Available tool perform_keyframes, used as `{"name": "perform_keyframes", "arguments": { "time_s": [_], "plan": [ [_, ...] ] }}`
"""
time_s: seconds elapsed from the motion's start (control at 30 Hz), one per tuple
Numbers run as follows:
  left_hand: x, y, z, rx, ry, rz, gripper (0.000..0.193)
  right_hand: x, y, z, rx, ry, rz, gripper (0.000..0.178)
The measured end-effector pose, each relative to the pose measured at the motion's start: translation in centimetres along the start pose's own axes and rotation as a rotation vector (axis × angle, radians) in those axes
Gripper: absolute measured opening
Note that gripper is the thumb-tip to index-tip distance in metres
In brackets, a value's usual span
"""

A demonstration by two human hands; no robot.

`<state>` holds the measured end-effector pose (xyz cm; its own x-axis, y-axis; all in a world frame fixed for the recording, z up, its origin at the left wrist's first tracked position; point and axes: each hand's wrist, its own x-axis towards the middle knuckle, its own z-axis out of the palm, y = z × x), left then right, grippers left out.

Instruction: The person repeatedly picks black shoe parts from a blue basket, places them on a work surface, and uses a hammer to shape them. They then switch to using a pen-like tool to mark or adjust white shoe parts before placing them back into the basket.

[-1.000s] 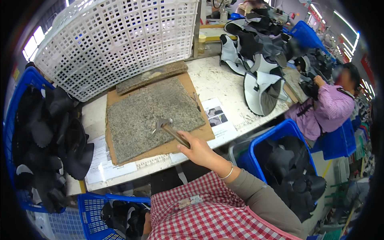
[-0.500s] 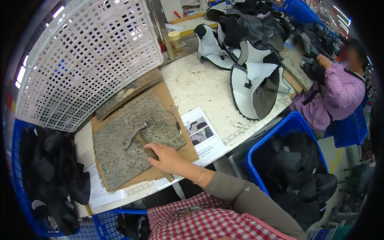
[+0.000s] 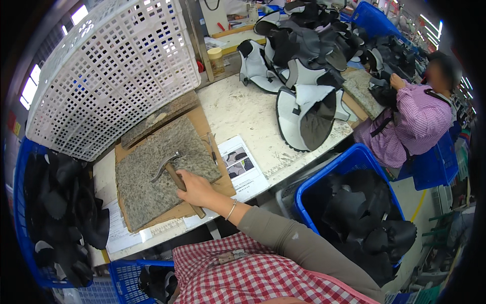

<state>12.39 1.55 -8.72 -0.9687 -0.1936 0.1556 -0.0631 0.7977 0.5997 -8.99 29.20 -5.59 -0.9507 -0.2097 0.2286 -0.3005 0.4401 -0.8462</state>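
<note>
My right hand (image 3: pixel 196 189) is closed round the wooden handle of a hammer (image 3: pixel 173 175). Its curved metal head rests on or just over a speckled stone slab (image 3: pixel 144 187), which lies on brown cardboard (image 3: pixel 199 121) on the white worktable (image 3: pixel 223 104). Beside the slab's right edge lies a thin metal tool (image 3: pixel 212 152). A printed sheet with pictures (image 3: pixel 243 167) is next to it. My left hand does not show.
A white perforated crate (image 3: pixel 114 76) leans at the back left. Blue crates (image 3: pixel 310 218) of black shoe pieces (image 3: pixel 354 207) stand right and left of the table. Sewn grey-white shoe uppers (image 3: pixel 304 119) pile at the back. A person in a pink checked top (image 3: pixel 420 116) works at right.
The whole view has shifted slightly, so the table sits a little further left. My right hand keeps its hold on the hammer, nearly unmoved over the slab.
</note>
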Motion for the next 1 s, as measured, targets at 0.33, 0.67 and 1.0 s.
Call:
{"name": "perform_keyframes", "arguments": {
  "time_s": [0.33,0.67,1.0],
  "plan": [
    [-5.5,-1.4,3.6,-0.37,-0.206,-0.304,0.066,2.0,0.3,-1.5,0.123,-0.17,0.162,0.064],
    [0.4,-4.9,2.9,-0.693,-0.21,-0.295,0.066,2.6,0.3,-1.7,0.455,-0.167,0.295,0.052],
    [-1.0,-4.1,3.5,0.148,0.071,0.081,0.084,2.6,0.0,-1.5,0.535,-0.153,0.299,0.06]
  ]
}}
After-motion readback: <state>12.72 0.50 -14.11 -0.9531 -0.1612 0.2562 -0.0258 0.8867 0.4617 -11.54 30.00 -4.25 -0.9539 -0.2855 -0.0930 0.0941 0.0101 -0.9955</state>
